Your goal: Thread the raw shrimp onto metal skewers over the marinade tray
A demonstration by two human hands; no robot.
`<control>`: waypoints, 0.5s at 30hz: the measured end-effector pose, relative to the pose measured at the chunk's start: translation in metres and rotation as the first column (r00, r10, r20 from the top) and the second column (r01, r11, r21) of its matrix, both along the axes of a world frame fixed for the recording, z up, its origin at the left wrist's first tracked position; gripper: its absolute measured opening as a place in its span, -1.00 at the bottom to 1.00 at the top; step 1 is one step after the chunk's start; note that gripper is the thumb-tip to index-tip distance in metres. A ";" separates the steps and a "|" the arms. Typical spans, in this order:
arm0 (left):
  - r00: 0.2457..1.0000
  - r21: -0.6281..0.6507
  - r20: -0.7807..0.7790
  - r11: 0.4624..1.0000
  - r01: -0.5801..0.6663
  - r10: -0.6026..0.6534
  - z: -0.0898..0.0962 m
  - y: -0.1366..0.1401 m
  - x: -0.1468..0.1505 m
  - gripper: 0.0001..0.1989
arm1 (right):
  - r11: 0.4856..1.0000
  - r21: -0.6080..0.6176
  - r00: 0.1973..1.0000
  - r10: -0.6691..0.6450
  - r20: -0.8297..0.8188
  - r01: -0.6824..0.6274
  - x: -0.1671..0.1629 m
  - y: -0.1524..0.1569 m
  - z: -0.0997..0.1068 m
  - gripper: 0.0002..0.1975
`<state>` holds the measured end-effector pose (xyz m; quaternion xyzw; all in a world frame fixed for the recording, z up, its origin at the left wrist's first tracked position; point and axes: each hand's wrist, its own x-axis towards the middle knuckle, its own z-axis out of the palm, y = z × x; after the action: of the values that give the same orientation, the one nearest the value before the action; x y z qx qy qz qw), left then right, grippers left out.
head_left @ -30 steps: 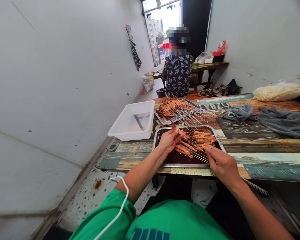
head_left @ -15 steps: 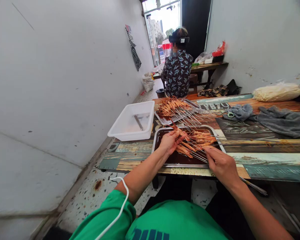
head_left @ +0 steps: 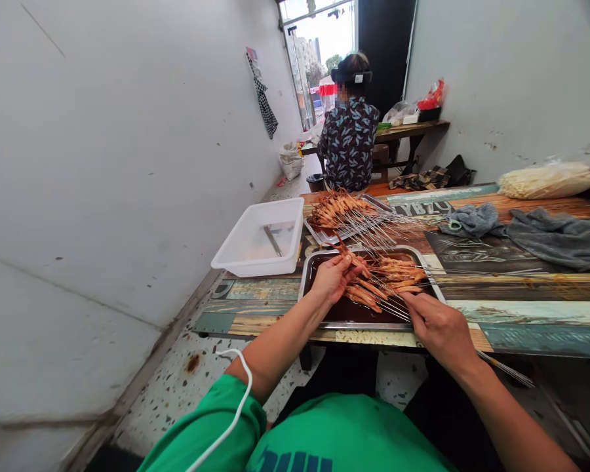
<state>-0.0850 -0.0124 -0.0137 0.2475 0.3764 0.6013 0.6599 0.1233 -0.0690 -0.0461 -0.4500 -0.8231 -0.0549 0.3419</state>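
My left hand (head_left: 332, 278) is closed around a reddish-orange meat piece (head_left: 358, 262) with thin dark ends, above the near metal tray (head_left: 301, 288). Thin metal skewers run from there to my right hand (head_left: 440, 324), whose fingers are pinched on them at the tray's right edge. Skewer ends (head_left: 506, 368) stick out behind this hand, past the table edge. Below my hands, more skewered meat pieces (head_left: 366, 295) lie in dark brown liquid. How far the held piece is pierced is hidden by my fingers.
Behind the near tray, another tray (head_left: 319, 235) bears a heap of skewered meat (head_left: 341, 210). A white plastic tub (head_left: 255, 265) with a metal tool stands left. Grey cloths (head_left: 555, 239) and a bagged pale bundle (head_left: 545, 180) lie right. A person (head_left: 351, 141) sits ahead, back turned.
My right hand has shifted slightly right and down, and the skewer ends behind it have moved right. My left hand stays nearly in place, still holding the meat piece.
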 end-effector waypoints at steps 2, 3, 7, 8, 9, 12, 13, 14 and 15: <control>1.000 -0.001 -0.013 1.000 0.015 -0.015 -0.001 0.000 0.001 -0.86 | 1.000 -0.004 1.000 0.004 -0.005 -0.004 0.000 0.000 0.000 -0.75; 1.000 -0.006 -0.021 1.000 0.021 -0.021 -0.001 -0.001 0.002 -0.86 | 1.000 -0.003 1.000 0.006 -0.011 -0.006 -0.001 0.000 0.001 -0.75; 0.999 -0.026 -0.014 0.999 0.045 -0.045 -0.002 -0.002 0.007 -0.87 | 1.000 0.011 1.000 0.003 -0.031 -0.002 -0.003 0.001 0.002 -0.76; 0.999 -0.030 -0.001 0.999 0.044 -0.044 -0.002 -0.002 0.008 -0.87 | 1.000 0.017 0.999 0.001 -0.036 0.000 -0.004 0.001 0.002 -0.77; 0.999 -0.032 0.013 0.999 0.039 -0.038 -0.002 -0.003 0.009 -0.87 | 1.000 0.023 0.999 0.000 -0.040 0.001 -0.004 0.001 0.002 -0.77; 0.999 -0.045 0.045 0.999 0.008 -0.006 -0.003 -0.003 0.010 -0.87 | 0.999 0.034 0.998 0.006 -0.058 -0.004 -0.005 0.000 0.001 -0.77; 0.999 -0.051 0.054 0.999 0.001 0.002 -0.003 -0.003 0.010 -0.86 | 0.999 0.035 0.998 0.009 -0.065 -0.007 -0.005 0.000 0.000 -0.76; 0.998 -0.057 0.062 0.998 -0.003 0.007 -0.002 -0.003 0.010 -0.86 | 0.999 0.037 0.997 0.009 -0.072 -0.007 -0.005 0.000 0.000 -0.76; 0.997 -0.061 0.070 0.998 -0.005 0.009 -0.002 -0.003 0.011 -0.85 | 0.999 0.038 0.997 0.009 -0.078 -0.006 -0.005 0.000 0.000 -0.76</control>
<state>-0.0743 -0.0157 -0.0155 0.2046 0.3717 0.6004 0.6778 0.1181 -0.0688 -0.0465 -0.4422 -0.8097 -0.0516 0.3824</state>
